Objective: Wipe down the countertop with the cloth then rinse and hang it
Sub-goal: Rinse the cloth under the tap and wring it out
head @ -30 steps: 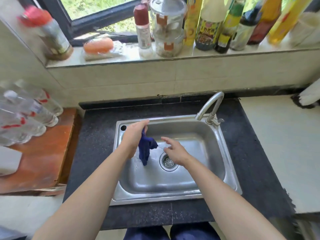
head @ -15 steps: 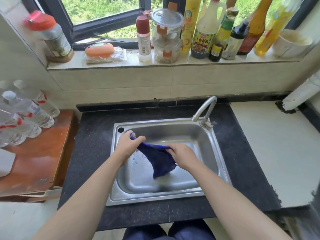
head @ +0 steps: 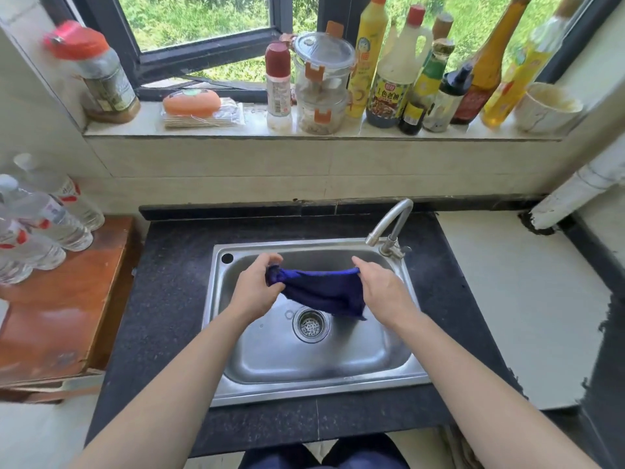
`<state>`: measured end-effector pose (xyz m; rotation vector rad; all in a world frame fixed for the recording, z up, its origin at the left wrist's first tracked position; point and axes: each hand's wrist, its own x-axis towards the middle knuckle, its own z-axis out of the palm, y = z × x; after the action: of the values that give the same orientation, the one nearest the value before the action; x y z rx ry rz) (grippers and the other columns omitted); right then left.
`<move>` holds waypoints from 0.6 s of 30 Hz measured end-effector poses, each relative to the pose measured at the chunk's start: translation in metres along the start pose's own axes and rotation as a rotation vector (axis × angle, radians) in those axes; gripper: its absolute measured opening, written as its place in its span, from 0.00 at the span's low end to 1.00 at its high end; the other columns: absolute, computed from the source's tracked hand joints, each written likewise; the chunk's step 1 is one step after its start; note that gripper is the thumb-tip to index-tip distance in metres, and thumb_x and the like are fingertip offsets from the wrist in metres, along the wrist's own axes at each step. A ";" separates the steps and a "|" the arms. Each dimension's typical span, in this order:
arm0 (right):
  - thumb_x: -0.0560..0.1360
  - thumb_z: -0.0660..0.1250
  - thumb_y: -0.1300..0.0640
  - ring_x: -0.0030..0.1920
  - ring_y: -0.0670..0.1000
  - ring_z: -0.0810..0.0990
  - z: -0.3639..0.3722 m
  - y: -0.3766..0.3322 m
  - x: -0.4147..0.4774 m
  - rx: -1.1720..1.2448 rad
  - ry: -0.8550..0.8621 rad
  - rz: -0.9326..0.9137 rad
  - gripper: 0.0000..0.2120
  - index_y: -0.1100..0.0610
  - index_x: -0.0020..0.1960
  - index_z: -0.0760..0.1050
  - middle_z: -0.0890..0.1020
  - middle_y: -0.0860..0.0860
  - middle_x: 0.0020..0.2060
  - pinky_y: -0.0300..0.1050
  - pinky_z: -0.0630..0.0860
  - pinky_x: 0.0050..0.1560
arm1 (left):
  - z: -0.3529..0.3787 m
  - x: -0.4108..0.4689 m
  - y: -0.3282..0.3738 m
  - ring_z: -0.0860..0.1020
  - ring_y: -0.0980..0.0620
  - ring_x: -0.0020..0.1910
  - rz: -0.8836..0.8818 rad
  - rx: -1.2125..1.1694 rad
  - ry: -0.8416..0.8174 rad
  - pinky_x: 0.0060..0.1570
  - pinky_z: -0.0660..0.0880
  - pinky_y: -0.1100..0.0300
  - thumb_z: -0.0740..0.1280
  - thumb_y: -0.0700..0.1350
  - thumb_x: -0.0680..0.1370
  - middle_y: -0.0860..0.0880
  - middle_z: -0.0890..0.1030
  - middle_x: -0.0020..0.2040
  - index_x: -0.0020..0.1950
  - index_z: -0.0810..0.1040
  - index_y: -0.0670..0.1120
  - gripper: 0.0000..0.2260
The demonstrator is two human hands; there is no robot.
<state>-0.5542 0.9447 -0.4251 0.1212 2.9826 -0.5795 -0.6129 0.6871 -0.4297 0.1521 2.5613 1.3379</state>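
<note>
A dark blue cloth [head: 323,291] is stretched between both hands above the steel sink [head: 402,374]. My left hand [head: 255,287] grips its left corner, bunched in the fingers. My right hand [head: 384,289] pinches the right corner, and the cloth's lower edge hangs down over the basin, just above the drain strainer [head: 310,324]. The curved tap [head: 392,225] stands at the sink's back right corner; I see no water running. Black speckled countertop [head: 169,299] surrounds the sink.
A window sill [head: 236,130] above holds several bottles, jars, a soap-like orange block [head: 192,103] and a white cup [head: 544,108]. Water bottles [head: 44,225] stand on a wooden stand [head: 61,316] at left. A pale counter [head: 527,299] and white pipe [head: 581,187] lie at right.
One second ago only my left hand held the bunched cloth. My right hand took the other corner, and both hands have pulled apart, spreading the cloth wide over the sink.
</note>
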 end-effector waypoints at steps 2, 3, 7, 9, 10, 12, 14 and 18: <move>0.82 0.54 0.62 0.58 0.59 0.78 -0.006 -0.002 0.001 0.065 0.002 -0.004 0.18 0.55 0.68 0.73 0.80 0.55 0.58 0.52 0.73 0.61 | 0.000 0.001 0.003 0.77 0.51 0.51 0.001 0.043 -0.051 0.52 0.71 0.62 0.67 0.34 0.75 0.52 0.78 0.53 0.61 0.76 0.49 0.17; 0.82 0.54 0.60 0.56 0.57 0.78 -0.008 -0.003 0.001 0.138 -0.011 0.012 0.16 0.52 0.64 0.75 0.80 0.53 0.55 0.53 0.74 0.59 | 0.000 0.002 0.005 0.77 0.50 0.50 -0.002 0.068 -0.069 0.51 0.72 0.61 0.65 0.35 0.76 0.50 0.78 0.54 0.59 0.77 0.49 0.15; 0.83 0.55 0.55 0.54 0.52 0.77 -0.007 -0.003 -0.001 0.221 -0.018 0.035 0.14 0.47 0.60 0.77 0.79 0.50 0.51 0.51 0.74 0.58 | -0.004 -0.002 0.018 0.78 0.47 0.43 -0.066 0.029 -0.067 0.38 0.71 0.61 0.63 0.37 0.74 0.48 0.79 0.46 0.44 0.73 0.50 0.08; 0.83 0.55 0.52 0.53 0.54 0.78 -0.005 -0.001 -0.002 0.134 0.024 0.035 0.13 0.48 0.62 0.77 0.78 0.51 0.49 0.52 0.75 0.56 | -0.008 -0.005 0.021 0.79 0.50 0.36 -0.094 -0.012 -0.035 0.31 0.71 0.65 0.63 0.37 0.73 0.47 0.80 0.42 0.45 0.73 0.48 0.06; 0.84 0.55 0.50 0.52 0.56 0.78 -0.005 -0.001 -0.002 0.070 0.033 0.045 0.13 0.49 0.61 0.76 0.78 0.52 0.48 0.53 0.75 0.54 | -0.010 -0.008 0.021 0.79 0.53 0.32 -0.109 -0.031 -0.018 0.28 0.70 0.67 0.63 0.36 0.74 0.46 0.80 0.42 0.46 0.73 0.47 0.06; 0.84 0.54 0.46 0.50 0.59 0.79 -0.004 -0.002 -0.003 -0.088 0.003 0.076 0.15 0.53 0.56 0.75 0.79 0.53 0.46 0.53 0.75 0.49 | -0.011 -0.013 0.018 0.77 0.57 0.27 -0.129 -0.031 -0.003 0.25 0.69 0.68 0.62 0.36 0.75 0.46 0.80 0.41 0.47 0.73 0.46 0.06; 0.83 0.52 0.40 0.49 0.59 0.80 -0.005 -0.004 -0.006 -0.245 -0.058 0.131 0.20 0.55 0.48 0.71 0.81 0.53 0.45 0.50 0.71 0.44 | -0.008 -0.018 0.010 0.79 0.52 0.32 -0.155 -0.001 -0.008 0.29 0.71 0.65 0.62 0.37 0.76 0.46 0.80 0.43 0.48 0.73 0.47 0.06; 0.82 0.51 0.37 0.43 0.60 0.79 -0.011 -0.013 -0.007 -0.138 -0.028 0.192 0.23 0.55 0.39 0.65 0.78 0.51 0.36 0.51 0.72 0.42 | -0.006 -0.017 0.006 0.78 0.52 0.43 -0.217 -0.071 -0.001 0.39 0.72 0.62 0.66 0.43 0.77 0.53 0.78 0.50 0.55 0.76 0.49 0.08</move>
<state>-0.5495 0.9365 -0.4094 0.3790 2.9270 -0.3501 -0.5985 0.6822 -0.4187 -0.1342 2.4429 1.3418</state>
